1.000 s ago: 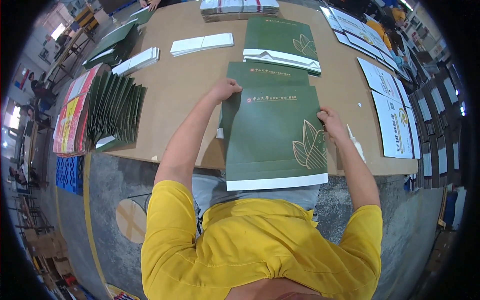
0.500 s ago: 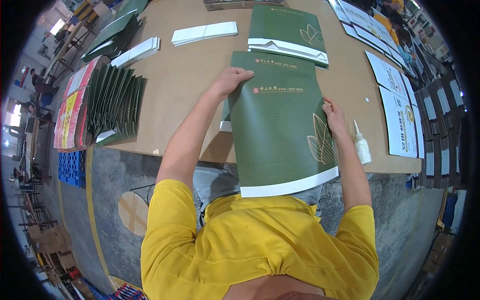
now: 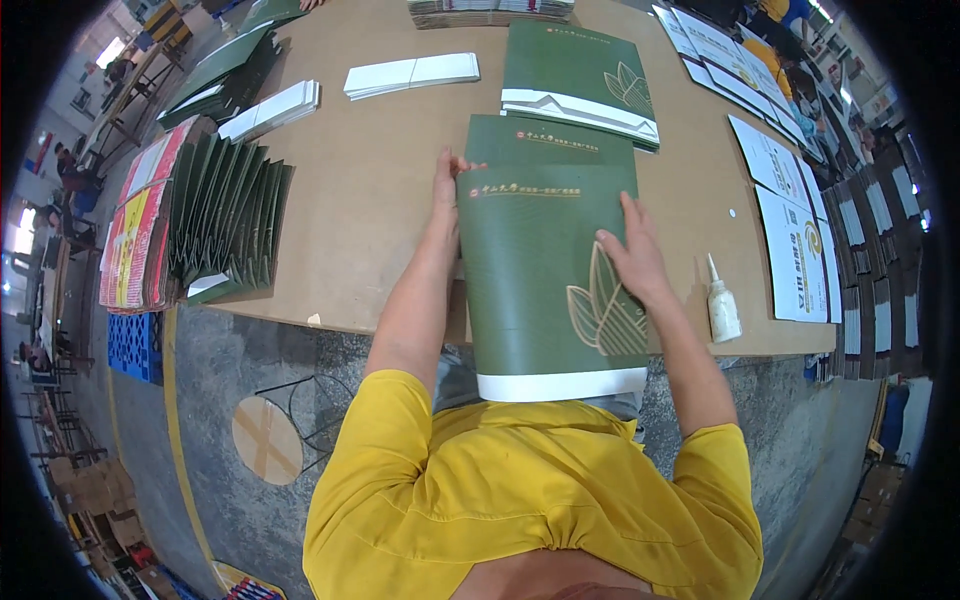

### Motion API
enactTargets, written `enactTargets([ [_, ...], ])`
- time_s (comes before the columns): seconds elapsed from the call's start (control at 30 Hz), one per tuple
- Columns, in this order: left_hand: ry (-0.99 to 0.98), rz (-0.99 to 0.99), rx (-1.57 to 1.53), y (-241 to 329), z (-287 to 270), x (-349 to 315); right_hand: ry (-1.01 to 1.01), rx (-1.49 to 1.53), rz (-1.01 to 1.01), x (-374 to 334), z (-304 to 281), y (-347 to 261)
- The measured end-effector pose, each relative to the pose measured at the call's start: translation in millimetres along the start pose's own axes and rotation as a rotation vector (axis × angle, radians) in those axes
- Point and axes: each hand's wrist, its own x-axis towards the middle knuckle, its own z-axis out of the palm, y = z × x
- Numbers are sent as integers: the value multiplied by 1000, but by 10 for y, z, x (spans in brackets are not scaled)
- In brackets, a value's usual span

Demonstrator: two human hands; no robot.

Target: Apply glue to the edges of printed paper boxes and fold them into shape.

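Observation:
A flat green paper bag (image 3: 530, 290) with gold leaf lines and a white strip along its near end lies before me, overhanging the table's front edge. My left hand (image 3: 448, 185) is closed at its upper left edge, some fingers hidden behind it. My right hand (image 3: 637, 250) grips the right edge, thumb on the front face. Beneath its far end rests another green bag (image 3: 575, 132). Beyond that is a green bag stack (image 3: 570, 65) with a folded white band at the near edge. A white squeeze bottle (image 3: 723, 310) stands right of my right hand.
Folded green bags (image 3: 235, 205) stand beside a red-and-white bundle (image 3: 140, 225) at the left. White strips (image 3: 412, 74) lie farther back on the brown table (image 3: 370, 150). White printed boards (image 3: 795, 245) lie along the right side. A round stool (image 3: 267, 440) is on the floor.
The green bag has shifted slightly left, its lower end now squared toward me. My left hand has moved down from the top edge to the left side; my right hand has come inward over the right edge.

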Motion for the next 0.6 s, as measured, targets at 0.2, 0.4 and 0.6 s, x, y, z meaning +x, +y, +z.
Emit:
enactTargets([
  [0.2, -22, 194, 1050, 363, -240, -96, 10, -439, 209, -104, 650, 14],
  [0.4, 161, 151, 1904, 408, 266, -959, -32, -380, 347, -46, 753, -54],
  [0.6, 68, 589, 2235, 62, -106, -1524, -4, -439, 285, -81, 800, -44],
])
